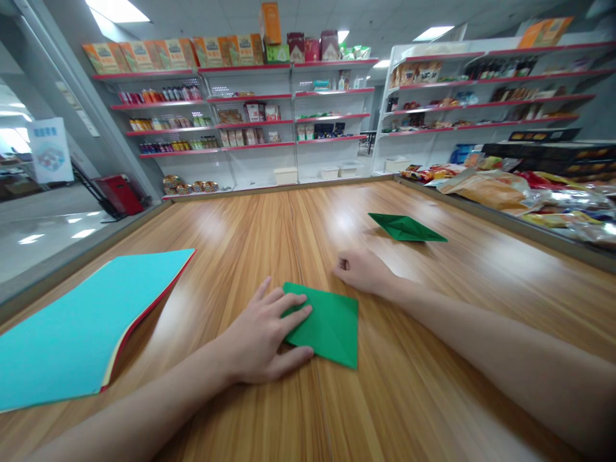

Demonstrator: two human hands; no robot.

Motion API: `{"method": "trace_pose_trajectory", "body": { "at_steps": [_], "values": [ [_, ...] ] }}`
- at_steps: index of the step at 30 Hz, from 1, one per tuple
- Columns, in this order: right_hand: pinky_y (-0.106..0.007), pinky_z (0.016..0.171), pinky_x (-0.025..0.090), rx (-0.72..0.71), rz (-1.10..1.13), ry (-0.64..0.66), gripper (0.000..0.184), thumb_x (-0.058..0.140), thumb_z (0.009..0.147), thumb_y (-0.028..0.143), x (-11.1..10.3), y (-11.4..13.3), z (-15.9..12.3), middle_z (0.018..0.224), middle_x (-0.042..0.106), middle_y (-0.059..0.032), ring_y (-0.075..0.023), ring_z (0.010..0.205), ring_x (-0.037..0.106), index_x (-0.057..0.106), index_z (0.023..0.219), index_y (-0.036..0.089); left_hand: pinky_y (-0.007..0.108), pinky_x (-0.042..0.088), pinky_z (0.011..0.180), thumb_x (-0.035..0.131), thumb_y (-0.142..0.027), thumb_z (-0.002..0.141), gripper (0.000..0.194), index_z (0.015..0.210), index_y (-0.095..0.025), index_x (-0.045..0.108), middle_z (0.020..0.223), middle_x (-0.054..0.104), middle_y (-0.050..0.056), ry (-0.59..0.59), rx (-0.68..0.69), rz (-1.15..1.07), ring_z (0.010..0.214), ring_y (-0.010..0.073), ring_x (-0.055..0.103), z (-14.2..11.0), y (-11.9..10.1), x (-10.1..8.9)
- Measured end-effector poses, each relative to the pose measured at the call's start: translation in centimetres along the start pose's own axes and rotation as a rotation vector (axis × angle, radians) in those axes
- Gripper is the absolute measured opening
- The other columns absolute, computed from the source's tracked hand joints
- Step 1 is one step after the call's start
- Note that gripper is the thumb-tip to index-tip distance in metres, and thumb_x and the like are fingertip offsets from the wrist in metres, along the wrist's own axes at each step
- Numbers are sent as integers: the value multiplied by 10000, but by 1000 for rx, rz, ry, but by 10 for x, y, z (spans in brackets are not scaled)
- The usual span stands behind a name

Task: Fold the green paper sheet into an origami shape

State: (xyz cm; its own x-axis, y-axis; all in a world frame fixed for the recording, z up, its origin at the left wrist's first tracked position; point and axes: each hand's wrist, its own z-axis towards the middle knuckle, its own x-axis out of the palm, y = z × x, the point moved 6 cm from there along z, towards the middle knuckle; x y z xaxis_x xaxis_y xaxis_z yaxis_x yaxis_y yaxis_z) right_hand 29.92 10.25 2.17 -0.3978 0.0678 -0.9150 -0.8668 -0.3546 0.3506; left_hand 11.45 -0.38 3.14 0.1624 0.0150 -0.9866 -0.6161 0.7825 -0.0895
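A folded sheet of green paper [332, 324] lies flat on the wooden table, with faint creases across it. My left hand [272, 333] rests on its left part, fingers spread and pressing down, so that corner is partly covered. Beyond the paper's upper right edge, my right hand [359, 269] is curled into a fist on the table, apart from the paper. Whether anything is inside that fist is hidden. Farther back to the right sits a second green paper [407, 227], folded into a pointed, boat-like shape.
At the left lies a stack of coloured paper [91, 321], light blue on top with red and cream edges below. Packaged snacks [495, 189] crowd beyond the table's right rim. Stocked shelves [255, 122] stand behind the table's far edge.
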Motion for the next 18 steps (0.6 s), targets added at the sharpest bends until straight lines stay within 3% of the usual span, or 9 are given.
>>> {"method": "trace_pose_trajectory", "body": {
  "at_steps": [4, 10, 14, 18],
  "values": [
    [-249, 588, 364, -122, 38, -103, 269, 489, 879, 349, 1, 15, -5, 718, 654, -46, -139, 647, 569, 627, 755, 154, 583, 337, 962, 373, -410, 955, 438, 1204, -151, 624, 1113, 604, 148, -142, -207, 120, 1017, 308, 540, 1, 21, -2],
    [-239, 619, 378, -352, 51, -120, 189, 500, 887, 263, 5, 37, -14, 795, 633, -38, -126, 693, 564, 651, 831, 164, 473, 416, 870, 457, -390, 902, 380, 1117, -133, 637, 1030, 576, 135, -220, -277, 148, 947, 288, 539, 0, 35, 2],
    [-258, 623, 379, -249, 1, -144, 235, 475, 902, 278, 4, 31, -12, 797, 628, -49, -139, 697, 570, 650, 793, 166, 451, 417, 879, 484, -395, 881, 341, 1048, -125, 610, 1033, 576, 130, -236, -324, 101, 970, 290, 538, 1, 38, 2],
    [-286, 634, 386, -111, -56, -149, 287, 514, 879, 412, 4, 26, -13, 803, 640, -60, -175, 730, 596, 643, 781, 174, 459, 427, 842, 518, -483, 851, 429, 1065, -117, 577, 993, 565, 133, -215, -404, 93, 960, 311, 534, 0, 41, 3]
  ]
}}
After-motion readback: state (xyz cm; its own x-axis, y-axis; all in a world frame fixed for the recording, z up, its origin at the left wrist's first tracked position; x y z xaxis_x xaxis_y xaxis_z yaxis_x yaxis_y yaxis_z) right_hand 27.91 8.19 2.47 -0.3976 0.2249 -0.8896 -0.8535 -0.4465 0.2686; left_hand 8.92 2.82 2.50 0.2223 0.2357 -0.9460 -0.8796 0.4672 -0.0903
